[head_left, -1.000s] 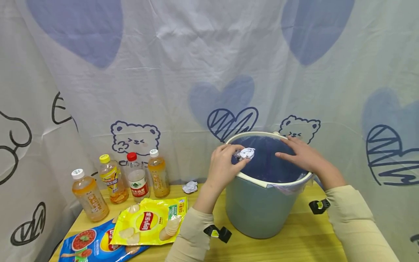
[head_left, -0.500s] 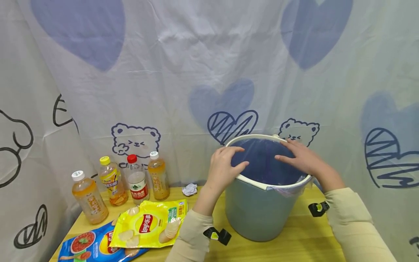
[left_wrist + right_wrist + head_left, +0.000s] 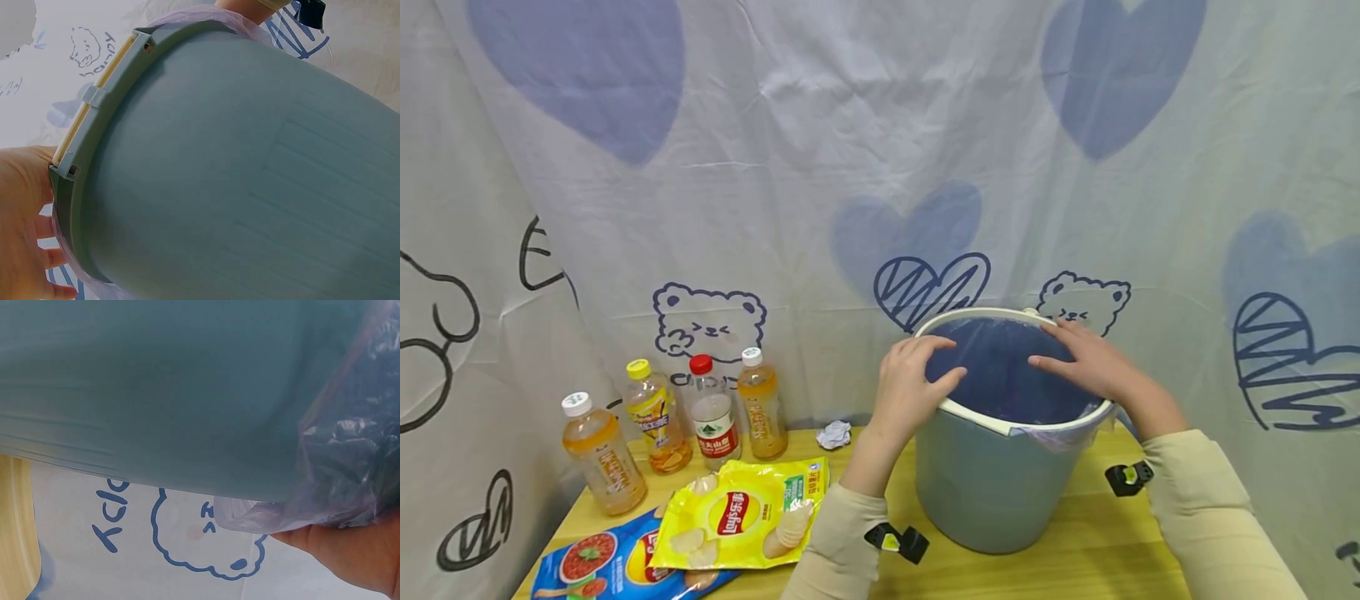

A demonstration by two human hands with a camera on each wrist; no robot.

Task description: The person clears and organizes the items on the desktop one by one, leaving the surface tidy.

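One smooth round bin [image 3: 992, 483]; crinkly liner [image 3: 356, 437]; fingers [image 3: 936, 342] at rim [image 3: 976, 416].

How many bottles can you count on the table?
4, left to right: white-capped bottle, yellow-capped bottle, red-capped bottle, second white-capped bottle. The bin may hide more.

The head view looks forward and down across the tabletop [image 3: 1112, 542] to the patterned curtain [image 3: 790, 192], far enough back to take in the bucket [image 3: 992, 492] from rim to base, while both wrist views, rolled sideways, face its outer wall from close by, all three sharing bucket and curtain.
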